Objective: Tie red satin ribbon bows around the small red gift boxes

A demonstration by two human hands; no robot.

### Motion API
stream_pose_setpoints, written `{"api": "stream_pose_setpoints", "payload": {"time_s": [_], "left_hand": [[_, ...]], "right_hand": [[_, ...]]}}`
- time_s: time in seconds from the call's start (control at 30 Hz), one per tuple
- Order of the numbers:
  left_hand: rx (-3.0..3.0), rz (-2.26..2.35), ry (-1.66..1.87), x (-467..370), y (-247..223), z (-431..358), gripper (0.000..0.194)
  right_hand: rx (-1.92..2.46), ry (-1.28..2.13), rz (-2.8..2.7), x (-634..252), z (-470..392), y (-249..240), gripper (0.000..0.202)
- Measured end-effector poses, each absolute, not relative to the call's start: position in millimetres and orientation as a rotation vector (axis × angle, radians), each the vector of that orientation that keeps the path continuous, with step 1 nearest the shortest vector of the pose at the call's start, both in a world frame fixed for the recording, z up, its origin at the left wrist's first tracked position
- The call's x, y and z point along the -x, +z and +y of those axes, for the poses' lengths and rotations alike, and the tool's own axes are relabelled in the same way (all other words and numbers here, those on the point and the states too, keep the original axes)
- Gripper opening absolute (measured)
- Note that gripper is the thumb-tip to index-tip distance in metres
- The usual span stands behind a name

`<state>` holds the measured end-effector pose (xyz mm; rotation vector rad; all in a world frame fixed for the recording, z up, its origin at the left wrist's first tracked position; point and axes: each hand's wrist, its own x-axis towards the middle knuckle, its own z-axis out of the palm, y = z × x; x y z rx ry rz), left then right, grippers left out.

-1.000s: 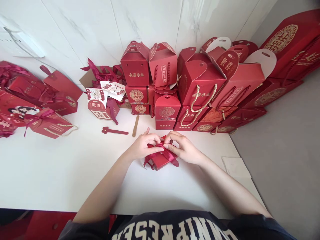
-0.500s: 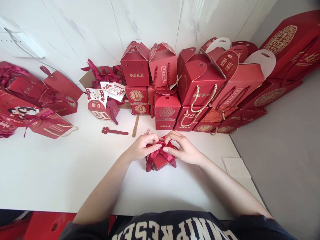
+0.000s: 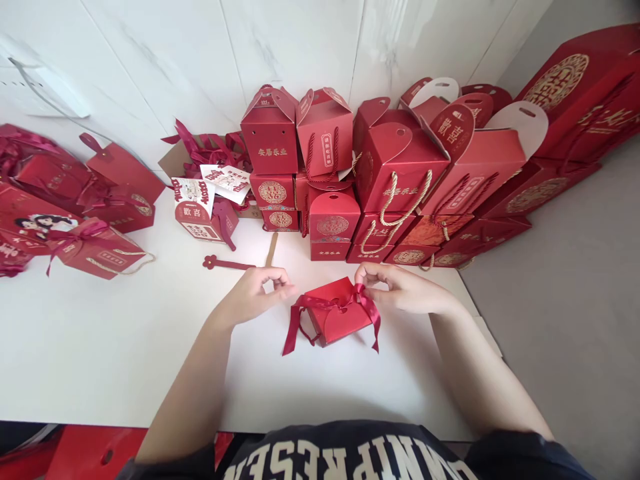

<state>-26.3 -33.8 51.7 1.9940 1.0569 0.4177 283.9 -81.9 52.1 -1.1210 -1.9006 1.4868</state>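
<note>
Your right hand (image 3: 400,290) has its grip pinching the crimson satin ribbon (image 3: 371,313) at the right edge of a small red gift box (image 3: 347,327). Your left hand (image 3: 250,293) hovers just left of the ribbon, thumb and forefinger curved in close; you cannot tell from here whether those tips touch. Between your hands, the gift box lies on the white table (image 3: 125,353), the ribbon crossing its top and its two tails hanging left and right. Just beyond your left hand are a flower-headed red strip (image 3: 225,263), its right end reaching your fingers, and a slim tan stick (image 3: 271,248). Farther off, to the left, two white printed cards (image 3: 227,183) rest by a red favor box (image 3: 200,227). Stacked red gift boxes (image 3: 333,223) fill the far side from the middle to the right, several with rope handles, while ribbon-tied red boxes (image 3: 105,250) crowd the far left.
</note>
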Motion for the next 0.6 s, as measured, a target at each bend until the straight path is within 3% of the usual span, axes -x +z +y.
{"api": "stream_pose_setpoints", "payload": {"time_s": [0.23, 0.43, 0.6], "left_hand": [[-2.186, 1.048, 0.366, -2, 50, -52, 0.038], [-1.998, 1.052, 0.249, -1, 48, -56, 0.049], [-1.757, 1.01, 0.183, 1, 52, -59, 0.043]], "right_hand": [[1.228, 1.601, -1.771, -269, -87, 52, 0.029], [1.155, 1.566, -1.82, -260, -90, 45, 0.02], [1.105, 1.53, -1.789, -259, -88, 45, 0.016]]}}
